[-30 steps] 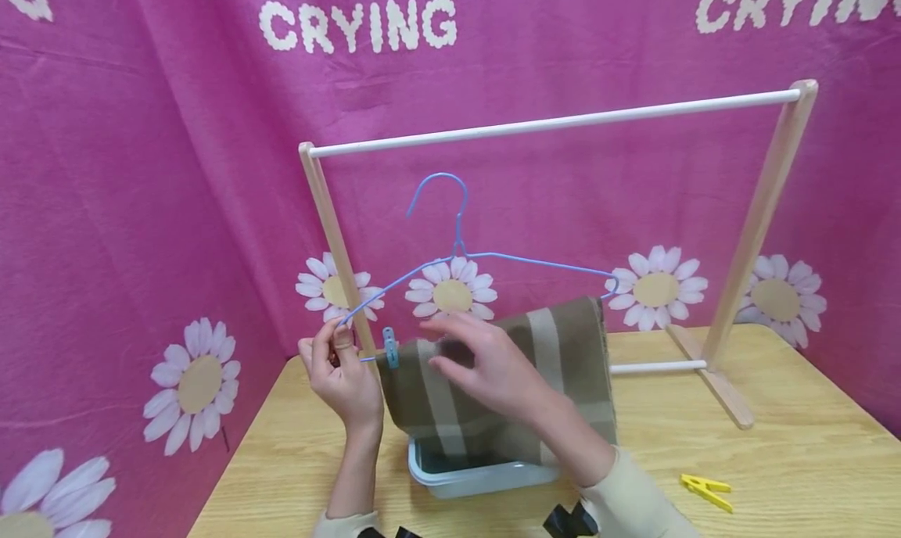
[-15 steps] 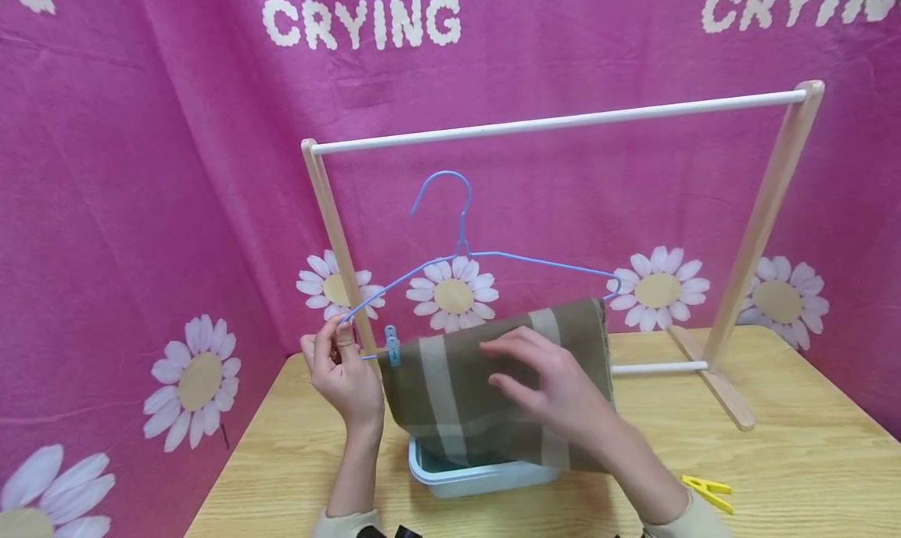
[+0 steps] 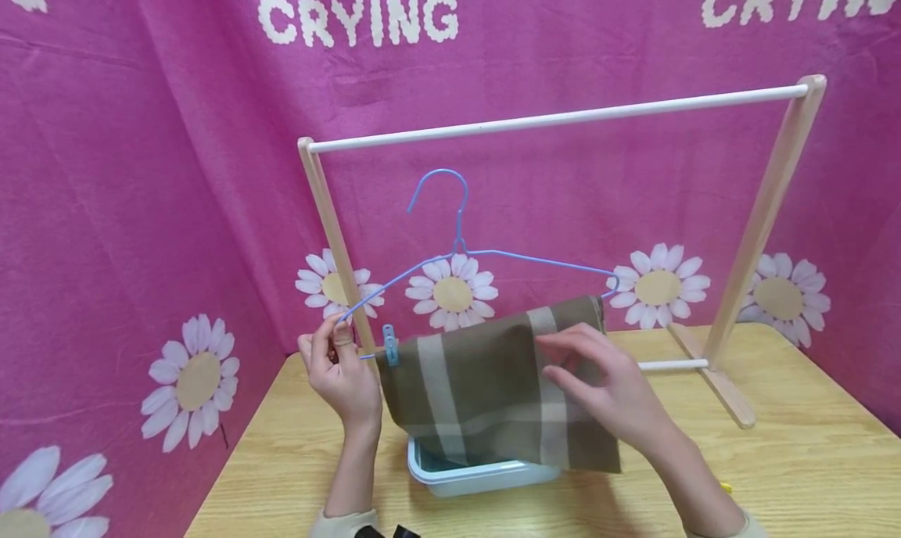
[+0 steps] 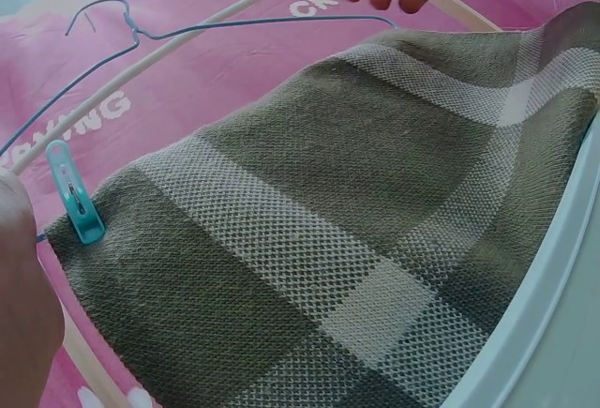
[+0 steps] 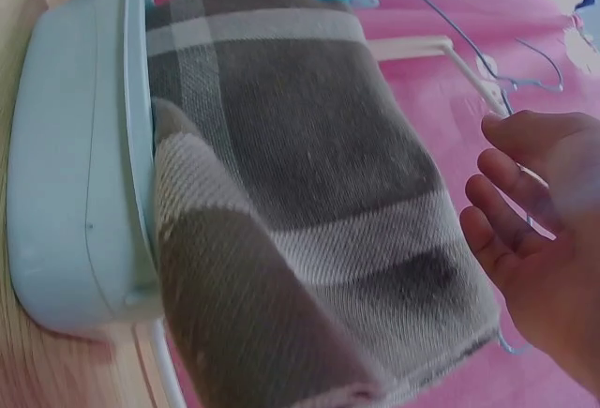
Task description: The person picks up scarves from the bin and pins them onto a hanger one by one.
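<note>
A blue wire hanger (image 3: 542, 262) is held up at its left corner by my left hand (image 3: 345, 378), which grips the wire between thumb and fingers. Over its lower bar drapes a brown cloth with pale stripes (image 3: 493, 389). A light-blue clothespin (image 4: 77, 197) clips the cloth's left end to the bar. My right hand (image 3: 612, 385) hovers before the cloth's right part, fingers loosely bent, nothing between them. In the right wrist view, a gap shows between those fingertips (image 5: 480, 230) and the cloth. Below, the cloth hangs at a pale-blue plastic tub (image 5: 80, 164).
Behind the hanger stands a wooden rack with a white top rod (image 3: 563, 120). A yellow clothespin (image 3: 726, 488) lies on the wooden table (image 3: 795, 413) at right, mostly hidden by my right forearm. A pink curtain (image 3: 176, 170) with daisies surrounds the table.
My right hand has moved rightward along the cloth, from near its left stripe to its right stripe. The left hand, hanger and clipped clothespin have stayed nearly still.
</note>
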Demonstrator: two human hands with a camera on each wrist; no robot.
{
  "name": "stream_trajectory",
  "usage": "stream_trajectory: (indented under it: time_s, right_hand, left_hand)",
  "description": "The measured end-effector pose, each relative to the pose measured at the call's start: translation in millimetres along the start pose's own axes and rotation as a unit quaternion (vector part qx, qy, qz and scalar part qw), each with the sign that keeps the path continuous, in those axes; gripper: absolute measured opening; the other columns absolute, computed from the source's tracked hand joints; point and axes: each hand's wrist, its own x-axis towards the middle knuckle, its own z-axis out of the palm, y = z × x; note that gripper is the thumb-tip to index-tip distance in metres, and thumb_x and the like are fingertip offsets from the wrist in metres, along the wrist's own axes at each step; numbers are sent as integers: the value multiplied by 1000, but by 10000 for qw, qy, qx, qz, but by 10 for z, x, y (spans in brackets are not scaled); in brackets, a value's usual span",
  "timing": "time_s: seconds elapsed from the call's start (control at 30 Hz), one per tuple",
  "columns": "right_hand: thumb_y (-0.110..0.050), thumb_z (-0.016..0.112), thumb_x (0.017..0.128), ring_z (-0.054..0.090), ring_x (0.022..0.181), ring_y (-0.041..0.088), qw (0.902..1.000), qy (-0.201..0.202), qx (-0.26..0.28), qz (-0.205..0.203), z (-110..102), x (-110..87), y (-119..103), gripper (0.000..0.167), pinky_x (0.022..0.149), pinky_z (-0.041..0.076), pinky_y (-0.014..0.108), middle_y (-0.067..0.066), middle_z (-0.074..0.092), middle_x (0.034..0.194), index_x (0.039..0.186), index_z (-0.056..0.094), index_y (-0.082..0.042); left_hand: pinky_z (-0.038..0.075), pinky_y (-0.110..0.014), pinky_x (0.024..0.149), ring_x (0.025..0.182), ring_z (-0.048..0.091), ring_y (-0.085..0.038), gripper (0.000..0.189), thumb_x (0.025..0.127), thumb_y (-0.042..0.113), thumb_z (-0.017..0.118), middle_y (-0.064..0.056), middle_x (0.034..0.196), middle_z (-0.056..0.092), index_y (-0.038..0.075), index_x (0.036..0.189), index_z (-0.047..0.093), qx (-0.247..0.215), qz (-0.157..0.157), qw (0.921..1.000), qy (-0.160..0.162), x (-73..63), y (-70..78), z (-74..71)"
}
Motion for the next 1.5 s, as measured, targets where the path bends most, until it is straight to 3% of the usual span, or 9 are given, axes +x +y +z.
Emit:
stream_trajectory:
  time_s: [0.3,0.53,0.8,1.0,1.23,1.37,1.5]
  right_hand:
    - [6,79,77,59,81,0,9995,189,-254,-14,-230,-72,166,41,67,48,19,-8,66,96,114,71,-9]
    - [2,79,80,59,82,1,9972,98,-553,503,-472,-149,295,37,73,47,15,-8,68,92,114,72,-11]
    - [-1,79,81,56,80,2,9951,-257,-766,571,-687,-316,476,37,72,46,14,-10,64,87,114,72,-16]
    - [-5,76,85,57,78,2,9907,-849,-760,740,-824,-482,655,31,70,48,18,-10,64,86,111,71,-21]
    - [-13,76,87,57,78,0,9748,-1613,-829,1301,-930,-739,988,23,66,49,22,-12,66,87,109,71,-16]
    - [-13,72,90,56,79,-2,9564,-2287,-458,1759,-996,-910,1224,21,64,49,22,-11,65,89,110,69,-7]
    - [-10,70,91,55,82,-3,9331,-2901,257,2107,-1057,-1083,1426,22,67,48,21,-4,66,92,110,68,0]
  left_hand:
    - [30,-18,56,73,40,-7,17,95,13,65,11,83,39,2,106,73,-2,-5,10000,-22,-12,-41,0]
    - [31,-19,56,73,40,-7,18,96,14,65,11,83,40,2,107,73,-6,9,10000,-74,-4,-46,-1]
    - [32,-17,55,75,40,-7,16,95,7,64,12,84,40,1,108,72,21,16,9999,-106,4,-23,2]
    - [30,-18,55,74,39,-7,16,95,9,64,11,83,39,1,107,72,-2,24,9999,-106,-9,-22,1]
    - [29,-18,56,73,39,-6,15,95,5,64,11,82,39,1,106,73,-81,55,9999,-78,-8,-36,13]
    - [29,-17,56,71,39,-5,15,95,6,64,11,82,40,1,105,74,-135,81,9999,-16,-10,-41,16]
    - [30,-17,55,70,39,-5,15,95,6,64,11,82,40,1,105,74,-162,84,9998,-29,-6,-52,13]
